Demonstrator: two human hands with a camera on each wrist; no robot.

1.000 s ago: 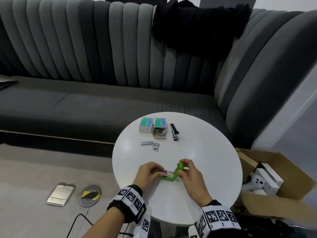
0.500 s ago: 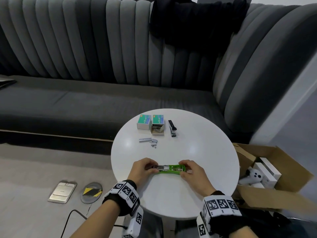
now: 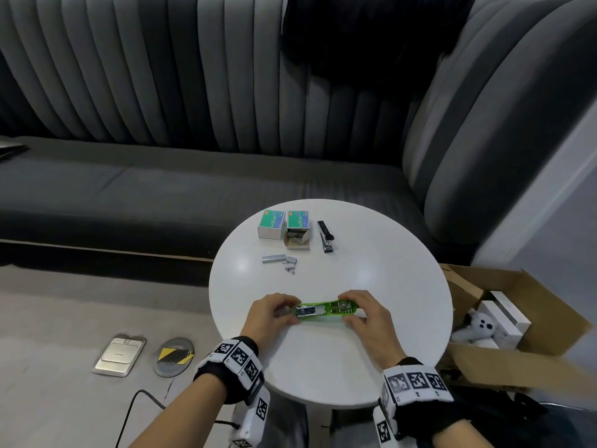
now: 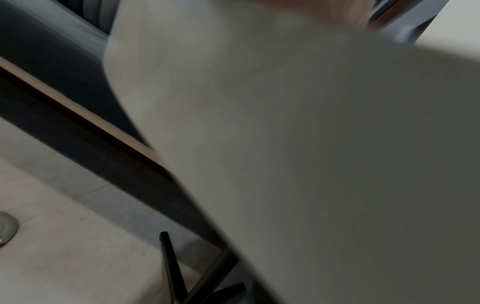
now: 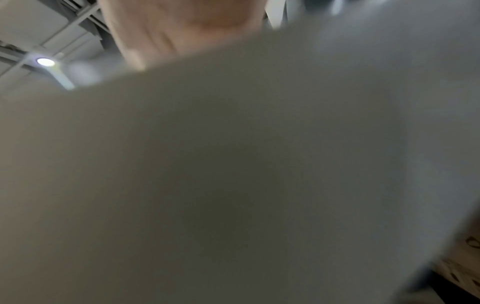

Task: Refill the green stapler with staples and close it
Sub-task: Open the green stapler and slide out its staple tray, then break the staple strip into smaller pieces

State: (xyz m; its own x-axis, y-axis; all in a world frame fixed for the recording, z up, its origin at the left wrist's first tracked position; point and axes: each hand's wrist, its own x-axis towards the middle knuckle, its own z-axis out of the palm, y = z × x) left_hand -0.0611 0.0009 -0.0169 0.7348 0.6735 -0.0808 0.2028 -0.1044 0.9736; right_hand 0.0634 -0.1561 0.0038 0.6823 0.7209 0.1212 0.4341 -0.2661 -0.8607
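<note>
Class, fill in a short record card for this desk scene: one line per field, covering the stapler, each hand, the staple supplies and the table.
Stapler: green stapler lies opened out flat, metal staple channel facing up
Left hand: left hand grips the stapler's metal end
Right hand: right hand grips the green end
Supplies: two staple boxes, one open; loose staple strips
Other: black stapler
Surface: round white table

Your green stapler (image 3: 324,310) lies flat and fully swung open on the white table's near side, its metal staple channel facing up. Loose staple strips (image 3: 279,260) lie well apart, farther back.
</note>
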